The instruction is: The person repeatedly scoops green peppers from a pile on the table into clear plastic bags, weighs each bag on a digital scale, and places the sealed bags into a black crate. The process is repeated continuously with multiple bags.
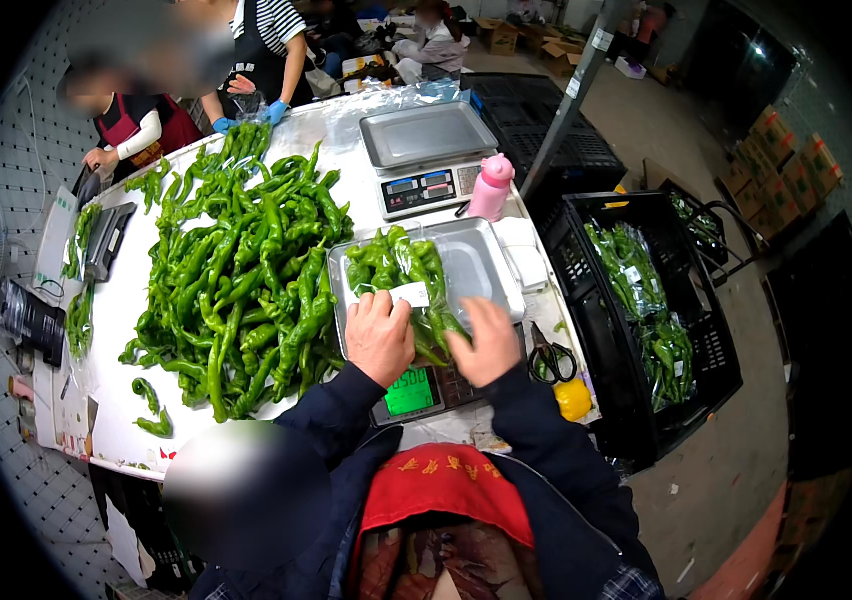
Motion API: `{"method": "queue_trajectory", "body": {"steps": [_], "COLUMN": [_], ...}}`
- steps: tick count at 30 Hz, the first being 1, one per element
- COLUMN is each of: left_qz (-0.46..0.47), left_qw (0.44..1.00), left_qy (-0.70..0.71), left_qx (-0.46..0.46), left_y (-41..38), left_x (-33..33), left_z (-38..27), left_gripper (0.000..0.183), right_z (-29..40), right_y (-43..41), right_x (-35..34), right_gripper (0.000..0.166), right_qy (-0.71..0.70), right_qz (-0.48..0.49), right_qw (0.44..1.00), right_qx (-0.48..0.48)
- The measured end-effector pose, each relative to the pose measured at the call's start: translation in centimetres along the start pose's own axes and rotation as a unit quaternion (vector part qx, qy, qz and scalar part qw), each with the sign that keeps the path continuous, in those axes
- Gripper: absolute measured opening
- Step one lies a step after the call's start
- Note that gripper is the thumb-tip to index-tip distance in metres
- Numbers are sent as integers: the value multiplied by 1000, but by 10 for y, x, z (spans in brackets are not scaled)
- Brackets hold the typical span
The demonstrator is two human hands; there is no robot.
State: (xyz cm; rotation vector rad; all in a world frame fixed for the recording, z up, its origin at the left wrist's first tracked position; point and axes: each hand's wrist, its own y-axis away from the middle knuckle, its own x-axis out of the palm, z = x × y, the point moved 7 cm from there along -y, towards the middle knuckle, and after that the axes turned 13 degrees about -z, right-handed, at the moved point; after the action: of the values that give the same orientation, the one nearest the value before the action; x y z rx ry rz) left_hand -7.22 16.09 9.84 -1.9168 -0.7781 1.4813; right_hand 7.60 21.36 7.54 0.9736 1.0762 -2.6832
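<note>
A clear plastic bag of long green peppers [426, 262] lies on the metal pan [482, 259] of a digital scale, with a white label [411, 294] on it. My left hand [379, 337] has its fingers curled on the bag's near edge, beside the label. At the bag's right side, my right hand [484, 341] is blurred, its thumb and fingers apart; whether it touches the bag is hard to tell. Below both hands glows the scale's green display [409, 391]. To the left spreads a large heap of loose green peppers [246, 277].
Black-handled scissors [552, 356] and a yellow object [573, 398] lie at the table's right edge. Beyond stand a pink bottle [492, 187] and a second scale [429, 142]. A black crate [651, 315] holds bagged peppers. Two people work across the table, one wearing blue gloves [274, 112].
</note>
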Motion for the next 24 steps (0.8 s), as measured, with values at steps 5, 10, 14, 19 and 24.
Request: {"method": "queue_trajectory", "body": {"steps": [5,10,14,19,24], "left_qz": [-50,-70,-92,-146,-103], "left_qw": [997,996,994,934,963], "left_qy": [57,46,-9,117,78], "left_qx": [-2,-19,-50,-305,-237], "left_y": [-12,-10,-2,33,22], "left_x": [-11,-22,-27,-42,-34], "left_z": [-3,10,35,116,95], "left_gripper": [15,15,14,13,13], "right_z": [30,4,-41,-142,-79], "right_y": [-22,-46,-43,-36,-33], "right_x": [40,52,43,-11,10], "right_gripper": [50,25,13,12,25], "right_qy": [80,124,109,63,-64], "right_qz": [-2,1,-48,-147,4], "right_qw": [996,992,989,967,966], "right_qx": [-44,1,87,196,249]}}
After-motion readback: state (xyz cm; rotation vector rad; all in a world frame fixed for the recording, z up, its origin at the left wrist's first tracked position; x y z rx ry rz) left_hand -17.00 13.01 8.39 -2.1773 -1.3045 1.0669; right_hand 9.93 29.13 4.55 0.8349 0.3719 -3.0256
